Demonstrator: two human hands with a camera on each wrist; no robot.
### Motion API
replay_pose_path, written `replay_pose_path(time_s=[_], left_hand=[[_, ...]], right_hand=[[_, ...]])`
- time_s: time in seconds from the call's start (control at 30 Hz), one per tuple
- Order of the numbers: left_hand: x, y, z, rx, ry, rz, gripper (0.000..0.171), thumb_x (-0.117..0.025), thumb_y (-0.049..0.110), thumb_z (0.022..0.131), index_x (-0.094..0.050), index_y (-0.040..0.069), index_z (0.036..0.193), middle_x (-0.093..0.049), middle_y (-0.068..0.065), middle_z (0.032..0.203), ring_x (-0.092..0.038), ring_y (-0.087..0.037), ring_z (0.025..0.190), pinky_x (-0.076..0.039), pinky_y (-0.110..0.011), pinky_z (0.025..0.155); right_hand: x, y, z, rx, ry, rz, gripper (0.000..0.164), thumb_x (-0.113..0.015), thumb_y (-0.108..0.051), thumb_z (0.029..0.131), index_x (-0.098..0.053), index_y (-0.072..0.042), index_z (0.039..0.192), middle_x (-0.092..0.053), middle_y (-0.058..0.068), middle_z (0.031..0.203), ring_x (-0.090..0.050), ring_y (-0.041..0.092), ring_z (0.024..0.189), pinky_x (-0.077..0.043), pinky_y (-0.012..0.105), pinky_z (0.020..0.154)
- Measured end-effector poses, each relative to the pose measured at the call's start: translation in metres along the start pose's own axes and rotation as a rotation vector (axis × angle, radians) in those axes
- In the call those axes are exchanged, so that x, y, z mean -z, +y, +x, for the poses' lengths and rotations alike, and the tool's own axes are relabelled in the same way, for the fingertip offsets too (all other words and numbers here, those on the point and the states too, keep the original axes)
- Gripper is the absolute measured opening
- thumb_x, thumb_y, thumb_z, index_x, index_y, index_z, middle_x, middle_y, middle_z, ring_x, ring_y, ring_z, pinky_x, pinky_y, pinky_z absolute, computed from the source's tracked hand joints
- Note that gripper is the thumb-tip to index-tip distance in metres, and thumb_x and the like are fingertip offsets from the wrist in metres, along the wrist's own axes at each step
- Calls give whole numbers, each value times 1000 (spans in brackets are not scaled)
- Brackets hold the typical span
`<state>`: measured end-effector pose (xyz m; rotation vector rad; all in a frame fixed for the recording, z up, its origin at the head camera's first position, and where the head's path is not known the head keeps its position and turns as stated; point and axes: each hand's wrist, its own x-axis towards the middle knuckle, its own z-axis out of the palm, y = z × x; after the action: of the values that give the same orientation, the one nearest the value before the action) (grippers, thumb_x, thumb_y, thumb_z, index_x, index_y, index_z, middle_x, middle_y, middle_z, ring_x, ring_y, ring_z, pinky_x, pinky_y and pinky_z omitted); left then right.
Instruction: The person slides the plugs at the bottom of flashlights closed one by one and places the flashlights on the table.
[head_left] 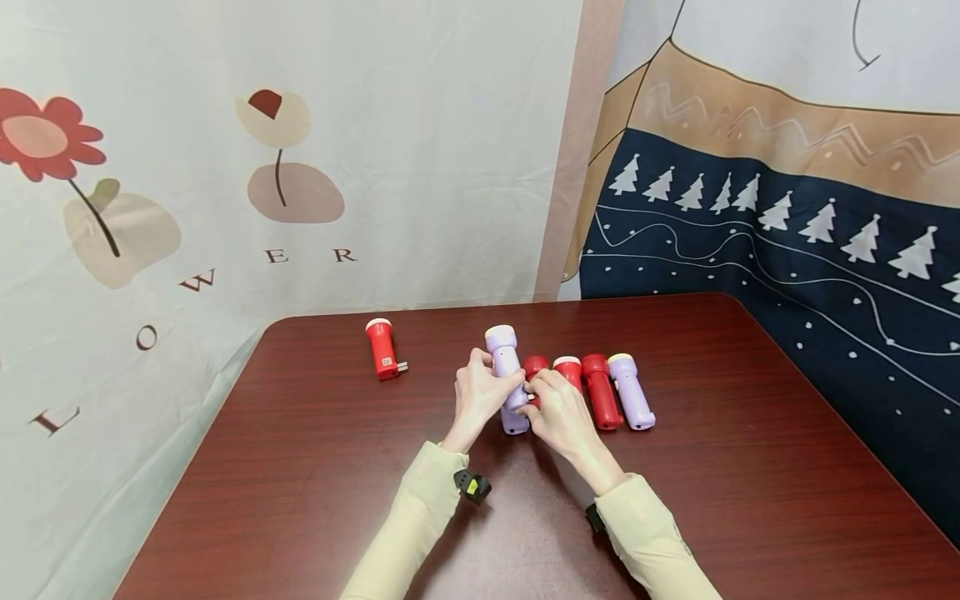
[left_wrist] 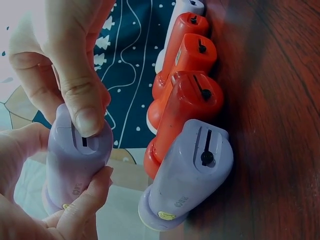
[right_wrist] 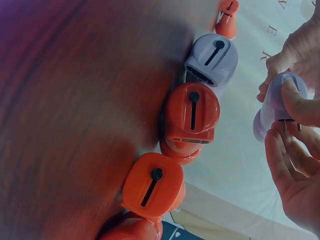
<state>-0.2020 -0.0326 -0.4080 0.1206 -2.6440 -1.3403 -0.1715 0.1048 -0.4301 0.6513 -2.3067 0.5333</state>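
My left hand (head_left: 482,388) grips a lilac flashlight (head_left: 506,364) around its body, lamp end pointing away, raised over the table. At its tail end is my right hand (head_left: 558,414). In the left wrist view the right thumb (left_wrist: 89,120) presses on the slotted slider there. Two metal plug prongs (right_wrist: 285,125) stick out of the tail in the right wrist view, with the right fingertips beside them. Just below the held one lies a second lilac flashlight (left_wrist: 187,172), partly hidden by the hands in the head view.
Right of the hands lie more flashlights in a row: a red one (left_wrist: 186,107), a second red one (head_left: 567,369), a third red one (head_left: 602,392) and a lilac one (head_left: 632,392). Another red flashlight (head_left: 383,350), prongs out, lies at the back left of the brown table (head_left: 315,467).
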Motion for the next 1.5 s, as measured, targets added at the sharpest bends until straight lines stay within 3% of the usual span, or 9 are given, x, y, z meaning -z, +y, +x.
replay_pose_path(time_s=[0.27, 0.5, 0.87, 1.07, 1.27, 1.5], left_hand=[[1, 0, -3, 11, -10, -5, 46, -76, 38, 69, -56, 6, 95, -70, -10, 85, -65, -26, 76, -47, -32, 63], [3, -3, -2, -17, 2, 25, 44, -77, 37, 68, -57, 6, 92, -69, -10, 80, -64, -26, 73, -46, -32, 60], [8, -12, 3, -44, -13, 85, 41, -76, 34, 70, -58, 4, 91, -66, -11, 77, -62, -26, 69, -46, -32, 60], [13, -19, 3, -13, -37, 138, 44, -77, 35, 71, -56, 2, 91, -63, -12, 75, -61, -29, 68, -46, -36, 60], [14, -26, 3, 20, -73, 217, 41, -73, 34, 72, -53, 3, 89, -61, -13, 76, -62, -35, 73, -48, -41, 63], [14, -31, 2, 45, -123, 289, 51, -73, 33, 72, -53, -2, 102, -65, -20, 87, -64, -43, 87, -50, -47, 74]], right_hand=[[1, -1, 1, -10, -10, -30, 41, -91, -24, 56, -65, -4, 80, -59, 4, 79, -55, 18, 74, -49, 29, 65], [-3, -3, 0, -25, -29, -38, 41, -91, -23, 56, -65, -5, 82, -59, 4, 80, -57, 18, 76, -51, 29, 68], [-1, 0, 1, -113, -180, -43, 46, -88, -27, 62, -66, -5, 96, -62, 6, 90, -60, 23, 82, -53, 34, 68], [3, 7, -2, -192, -254, -97, 47, -86, -25, 66, -63, -6, 103, -61, 10, 95, -60, 28, 84, -54, 41, 62], [4, 8, -6, -227, -294, -121, 43, -84, -23, 68, -64, -4, 101, -59, 11, 92, -60, 28, 82, -54, 43, 62], [3, 9, -9, -234, -308, -136, 37, -83, -20, 69, -65, -2, 95, -60, 12, 94, -64, 29, 82, -54, 42, 63]])
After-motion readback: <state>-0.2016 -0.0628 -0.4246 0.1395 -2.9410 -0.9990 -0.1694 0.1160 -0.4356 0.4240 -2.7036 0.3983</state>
